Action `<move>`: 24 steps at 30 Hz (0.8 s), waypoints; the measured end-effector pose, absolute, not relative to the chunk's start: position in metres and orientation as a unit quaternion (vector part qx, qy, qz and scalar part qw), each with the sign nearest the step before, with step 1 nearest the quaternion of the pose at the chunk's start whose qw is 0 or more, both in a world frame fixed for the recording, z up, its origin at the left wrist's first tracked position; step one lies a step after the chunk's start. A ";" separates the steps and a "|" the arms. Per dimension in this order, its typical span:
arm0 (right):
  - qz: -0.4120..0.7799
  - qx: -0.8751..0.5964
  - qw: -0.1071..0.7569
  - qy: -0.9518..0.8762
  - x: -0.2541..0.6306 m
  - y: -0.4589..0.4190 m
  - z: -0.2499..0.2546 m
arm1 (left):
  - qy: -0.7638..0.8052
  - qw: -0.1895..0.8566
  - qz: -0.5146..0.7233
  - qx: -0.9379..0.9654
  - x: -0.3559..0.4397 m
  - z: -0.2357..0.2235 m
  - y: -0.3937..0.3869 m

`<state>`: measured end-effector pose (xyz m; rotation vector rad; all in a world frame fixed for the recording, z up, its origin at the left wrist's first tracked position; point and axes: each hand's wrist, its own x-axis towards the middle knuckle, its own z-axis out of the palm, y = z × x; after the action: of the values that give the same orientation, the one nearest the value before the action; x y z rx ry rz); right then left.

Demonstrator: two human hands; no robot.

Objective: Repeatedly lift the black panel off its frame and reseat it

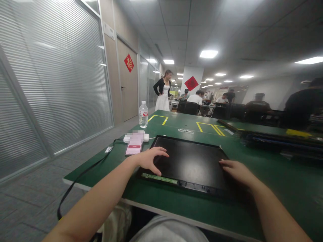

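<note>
We see 1 black panel [188, 159] lying flat on the green table [272, 188] between our 2 hands. Our left hand [150, 159], fingers spread, hovers by its left side, gripping nothing; our right hand [237, 169] meets its right edge, whether gripping we cannot tell. A green circuit strip [159, 178] lines its near edge.

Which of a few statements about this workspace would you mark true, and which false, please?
1. The left hand is at the left part of the black panel. True.
2. The right hand is holding the water bottle. False: it is at the panel's right edge, and the bottle stands upright.
3. A green strip shows along the panel's near edge. True.
4. The phone lies on the panel. False: it is to the panel's left.
5. The table is green. True.
</note>
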<state>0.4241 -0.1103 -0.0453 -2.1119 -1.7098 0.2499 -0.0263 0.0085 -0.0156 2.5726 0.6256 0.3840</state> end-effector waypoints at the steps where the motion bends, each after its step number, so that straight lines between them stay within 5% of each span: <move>1: 0.091 -0.759 0.205 -0.612 0.424 -0.110 -0.045 | 0.228 0.232 0.140 0.935 -0.026 -0.015 0.008; 11: 0.085 -0.774 0.214 -0.590 0.420 -0.113 -0.042 | 0.296 0.210 0.158 0.918 -0.022 -0.023 0.010; 24: 0.031 -0.857 0.182 -0.480 0.452 -0.109 -0.055 | 0.515 0.020 0.131 0.847 -0.018 -0.035 0.032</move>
<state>0.4524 -0.1092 -0.0546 -2.4208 -1.3564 0.0880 -0.0176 0.0320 -0.0349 2.6283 1.5967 0.4070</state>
